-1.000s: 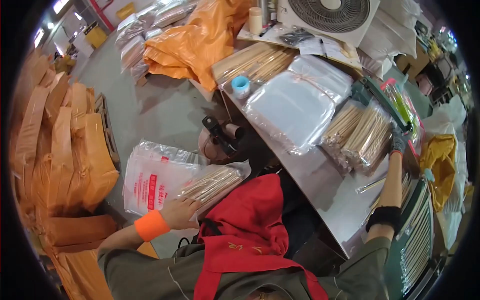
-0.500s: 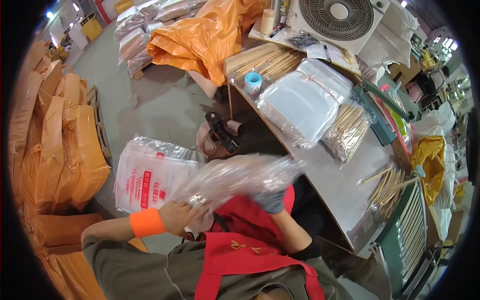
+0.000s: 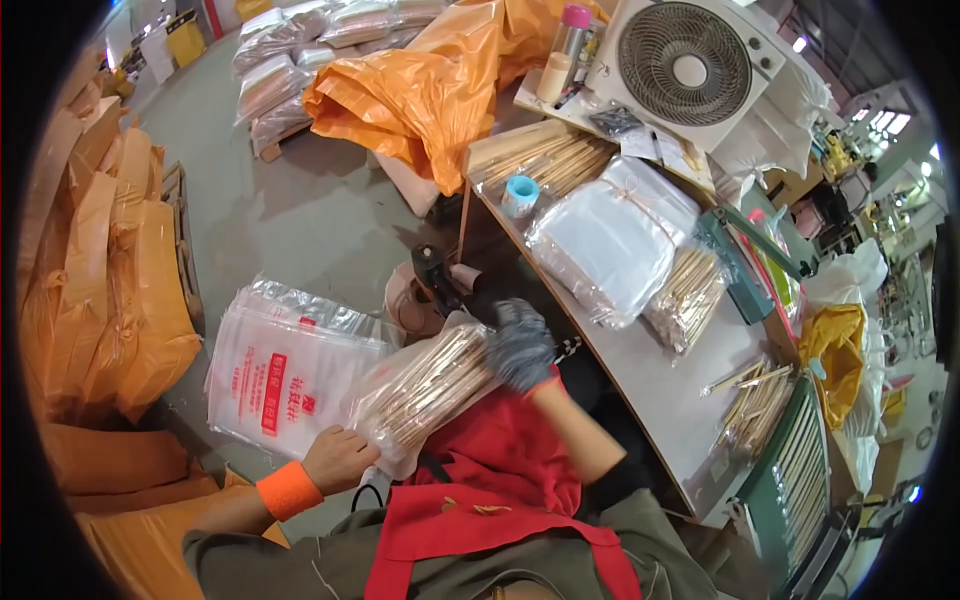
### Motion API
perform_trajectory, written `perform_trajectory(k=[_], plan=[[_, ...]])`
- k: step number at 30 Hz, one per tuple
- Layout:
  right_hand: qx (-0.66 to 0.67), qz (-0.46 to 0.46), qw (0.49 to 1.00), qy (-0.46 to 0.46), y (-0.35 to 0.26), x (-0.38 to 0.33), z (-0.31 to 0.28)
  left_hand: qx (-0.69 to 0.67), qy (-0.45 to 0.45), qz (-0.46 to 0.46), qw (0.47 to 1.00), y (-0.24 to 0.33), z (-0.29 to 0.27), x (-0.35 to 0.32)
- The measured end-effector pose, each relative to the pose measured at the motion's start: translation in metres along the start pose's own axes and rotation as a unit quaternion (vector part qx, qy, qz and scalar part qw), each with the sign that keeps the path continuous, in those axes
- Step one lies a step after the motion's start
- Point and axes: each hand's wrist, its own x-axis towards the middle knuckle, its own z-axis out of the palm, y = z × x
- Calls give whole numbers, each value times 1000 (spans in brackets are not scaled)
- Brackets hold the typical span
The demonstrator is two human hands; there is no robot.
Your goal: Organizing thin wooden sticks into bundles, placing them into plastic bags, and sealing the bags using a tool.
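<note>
A clear plastic bag of thin wooden sticks [image 3: 425,388] lies tilted across my lap. My left hand [image 3: 341,458], bare with an orange wristband, is closed on the bag's lower left end. At the upper right end, my right hand [image 3: 520,345] wears a grey glove and curls over the bag, its fingertips partly hidden. Under and beside the bag's left side is a stack of flat clear plastic bags [image 3: 290,375] with red print. Behind the bag stands a dark device [image 3: 432,272] by a round container [image 3: 408,300].
At right, a grey table [image 3: 645,385] carries flat clear bags [image 3: 610,240], a bagged stick bundle [image 3: 690,295], loose sticks [image 3: 752,405], a blue tape roll [image 3: 519,196] and a green sealer [image 3: 745,265]. A fan [image 3: 690,70] stands behind. Orange wrapped bundles [image 3: 150,300] rise at left.
The bag of sticks, blurred by motion before, has come down steadier, with its sticks now plain. My right hand has moved up and slightly left. My left hand has shifted down and left.
</note>
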Motion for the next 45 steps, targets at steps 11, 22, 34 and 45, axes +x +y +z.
perform_trajectory(k=[11,22,34,45], plan=[[38,-115,993,8,58,95,81,203,118,-175,956,0,-67,-10],[373,-272,884,-71,-105,112,113,208,234,-315,896,3,-48,27],[30,7,962,-271,9,163,213,-186,118,-475,852,-148,-66,6],[72,121,838,-528,83,171,298,11,379,-404,832,-202,3,53]])
